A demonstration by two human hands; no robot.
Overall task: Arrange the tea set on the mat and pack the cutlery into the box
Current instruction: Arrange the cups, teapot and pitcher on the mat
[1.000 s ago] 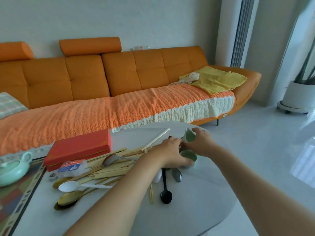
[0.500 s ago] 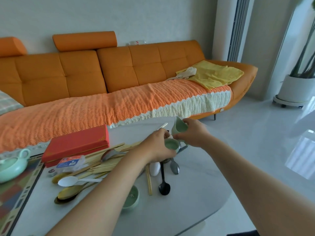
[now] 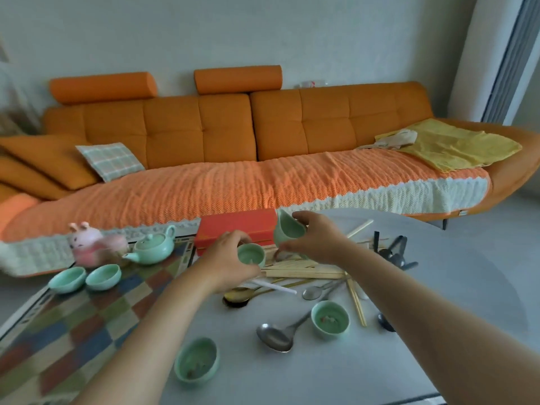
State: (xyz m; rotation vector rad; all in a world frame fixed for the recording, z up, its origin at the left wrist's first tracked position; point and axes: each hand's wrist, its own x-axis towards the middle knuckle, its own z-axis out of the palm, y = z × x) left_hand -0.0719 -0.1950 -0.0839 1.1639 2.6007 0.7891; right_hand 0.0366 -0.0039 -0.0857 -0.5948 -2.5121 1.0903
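- Where the checkered mat point(image 3: 58, 331) covers the left end of the tabletop point(image 3: 453, 302), a first green cup point(image 3: 67, 279) and a second cup point(image 3: 103, 276) sit upright side by side near its far edge, with a pink rabbit toy point(image 3: 84, 244) just behind them.
- Right of the toy, the green teapot point(image 3: 153, 248) stands on the mat with its lid on and its spout pointing left.
- The red box point(image 3: 236, 229) lies closed on the tabletop just past the mat's far right corner, behind both hands.
- The left hand point(image 3: 226, 261) curls round a small cup point(image 3: 251, 255), tilted with its mouth toward the camera.
- The right hand point(image 3: 315, 241) grips a green pitcher point(image 3: 287, 230), held up just right of the small cup.
- Below the hands, wooden chopsticks point(image 3: 304, 271) lie in a loose heap, with a gold spoon point(image 3: 238, 295) at its near side.
- Nearer, off the mat, a near cup point(image 3: 197, 362), a metal spoon point(image 3: 276, 336) and a round cup point(image 3: 330, 318) rest on the tabletop.
- Far right, black spoons point(image 3: 391, 252) lie crossed.
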